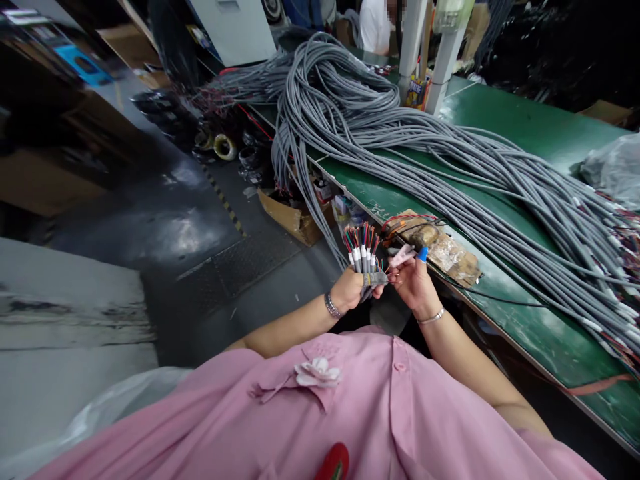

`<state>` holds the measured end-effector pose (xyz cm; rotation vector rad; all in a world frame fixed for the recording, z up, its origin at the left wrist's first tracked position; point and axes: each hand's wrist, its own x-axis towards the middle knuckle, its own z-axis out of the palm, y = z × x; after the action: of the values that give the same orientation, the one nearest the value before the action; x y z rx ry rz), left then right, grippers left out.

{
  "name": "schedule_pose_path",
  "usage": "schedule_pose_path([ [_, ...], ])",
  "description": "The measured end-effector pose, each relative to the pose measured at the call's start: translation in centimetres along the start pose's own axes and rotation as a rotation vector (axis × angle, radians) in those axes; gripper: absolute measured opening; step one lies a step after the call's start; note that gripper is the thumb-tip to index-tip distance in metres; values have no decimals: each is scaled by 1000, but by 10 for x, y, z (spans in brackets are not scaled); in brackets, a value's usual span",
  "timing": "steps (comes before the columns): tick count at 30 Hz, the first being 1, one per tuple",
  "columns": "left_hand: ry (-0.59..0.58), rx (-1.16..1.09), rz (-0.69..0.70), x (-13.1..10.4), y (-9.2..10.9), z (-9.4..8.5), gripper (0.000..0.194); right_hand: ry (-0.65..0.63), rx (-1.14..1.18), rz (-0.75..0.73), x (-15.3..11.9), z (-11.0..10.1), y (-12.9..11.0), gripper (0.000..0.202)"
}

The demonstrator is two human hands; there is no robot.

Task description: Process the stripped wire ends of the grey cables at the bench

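My left hand [350,288] is closed around a bundle of grey cables [361,260], whose stripped ends fan out upward with red, green, blue and black wires and white collars. A grey covering with a yellow band wraps a finger or thumb of this hand. Close beside it on the right, my right hand [414,283] has its fingers bent around thin coloured wire ends, near the left hand's fingertips. A blue cover [423,254] sits on one of its digits. A small pale pink piece [402,255] shows at its fingers; how it is held is unclear.
Long grey cables [390,143] lie in a thick bundle across the green table [530,123]. A taped brown block [453,259] sits at the table's near edge. Below is an open cardboard box [287,217]. A person in white [374,27] is beyond the table.
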<state>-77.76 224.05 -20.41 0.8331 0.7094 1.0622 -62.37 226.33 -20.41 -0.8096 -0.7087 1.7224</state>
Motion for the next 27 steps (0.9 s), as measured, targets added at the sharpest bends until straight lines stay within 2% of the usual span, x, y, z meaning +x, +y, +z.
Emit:
schedule_pose_path([
  [6,-10,-20,11,-9,0,-5,26,-64,43,44,-8,-3,-4,44],
  [10,-42,-29,26,-6,1,-7,25,-1,-22,-22,-10,2,-6,29],
  [16,-42,-37,-37,4,8,-4,28,29,37,-29,-5,5,-4,37],
  [22,-32,-20,-57,8,2,-1,26,113,130,-14,1,10,-2,29],
  [27,-19,-19,-64,8,1,0,25,136,146,-30,2,12,-1,29],
])
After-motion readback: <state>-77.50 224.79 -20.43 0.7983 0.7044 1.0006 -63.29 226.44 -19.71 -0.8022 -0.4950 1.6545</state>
